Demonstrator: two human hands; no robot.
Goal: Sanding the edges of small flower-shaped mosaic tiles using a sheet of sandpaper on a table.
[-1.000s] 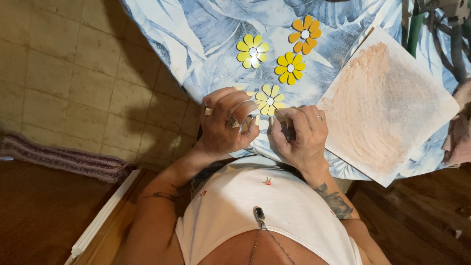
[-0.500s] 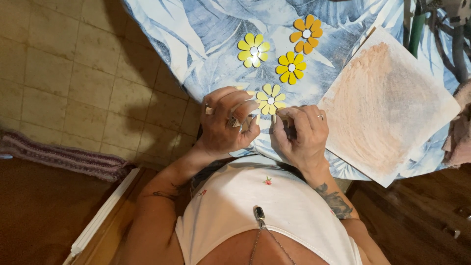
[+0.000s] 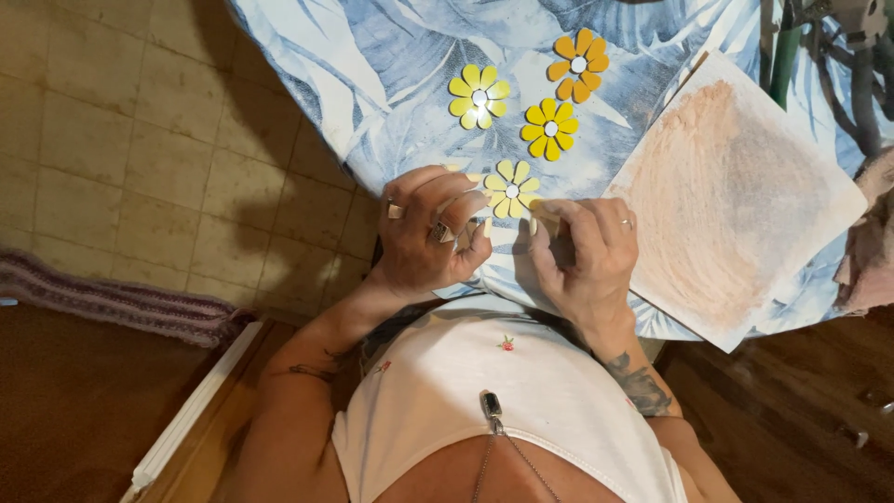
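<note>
Both hands work at the near edge of a table covered by a blue leaf-patterned cloth (image 3: 391, 84). The left hand (image 3: 430, 237) is curled, its fingers drawn together over the cloth just left of a pale yellow paper flower (image 3: 511, 189), with the fingertips touching or almost touching the flower's nearest petals; this posture steadies the piece while it is worked on. The right hand (image 3: 585, 256) is also curled, thumb and forefinger pressed together on a small pale yellow piece (image 3: 543, 210) just right of the same flower (likely a loose petal, though it is too small to tell for certain). The piece is held at the flower's rim, where a petal would join the white centre. Three further flowers lie flat and apart beyond the hands: a bright yellow flower (image 3: 479, 95), a second yellow flower (image 3: 550, 129) and an orange flower (image 3: 577, 64), set out of the working zone in a loose row so that they remain undisturbed. To the right, a square board smeared with pinkish-brown colour (image 3: 736, 196) rests tilted across the table corner, within reach of the right hand. A tiled floor (image 3: 121, 158) lies to the left.
</note>
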